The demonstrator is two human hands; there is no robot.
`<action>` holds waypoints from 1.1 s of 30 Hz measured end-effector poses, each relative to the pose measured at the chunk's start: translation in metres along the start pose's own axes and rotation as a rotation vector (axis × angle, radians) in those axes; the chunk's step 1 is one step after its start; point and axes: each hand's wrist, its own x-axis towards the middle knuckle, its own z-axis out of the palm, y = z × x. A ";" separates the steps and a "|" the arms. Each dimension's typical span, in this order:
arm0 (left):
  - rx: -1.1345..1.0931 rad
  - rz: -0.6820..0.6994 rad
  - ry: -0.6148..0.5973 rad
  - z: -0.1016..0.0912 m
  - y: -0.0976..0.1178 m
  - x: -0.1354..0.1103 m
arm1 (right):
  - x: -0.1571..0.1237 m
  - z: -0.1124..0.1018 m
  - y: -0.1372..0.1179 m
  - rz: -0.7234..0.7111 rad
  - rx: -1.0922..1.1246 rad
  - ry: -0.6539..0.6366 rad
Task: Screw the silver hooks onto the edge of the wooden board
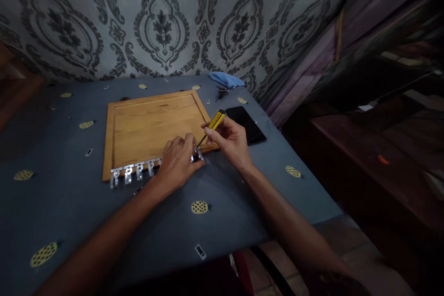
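A wooden framed board (pixel 156 122) lies flat on the table. Along its near edge runs a metal hook rail (pixel 139 171) with several silver hooks, its middle part covered by my left hand (pixel 178 159). That hand is closed over the rail, with the thumb beside the hook at the right end. My right hand (pixel 231 141) grips a screwdriver (pixel 217 120) with a yellow and black handle. The screwdriver is tilted, and its shaft runs down to the right end of the rail, beside my left fingers. Whether the tip sits in a screw is too small to tell.
A dark phone or tablet (pixel 245 125) lies right of the board. Behind it are a small black object (pixel 222 93) and a blue cloth (pixel 226 79). The blue table cover (pixel 243 212) has pineapple prints. A patterned curtain (pixel 194 18) hangs at the back; dark red furniture (pixel 374 162) stands right.
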 end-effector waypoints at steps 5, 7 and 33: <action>0.002 0.010 0.003 0.001 -0.002 0.000 | 0.001 -0.001 0.000 0.003 0.000 -0.007; -0.001 0.018 0.016 0.002 -0.002 0.000 | 0.001 -0.004 -0.002 0.009 -0.009 -0.023; 0.013 0.021 0.034 0.004 -0.004 0.000 | -0.002 0.000 -0.004 -0.065 -0.109 0.132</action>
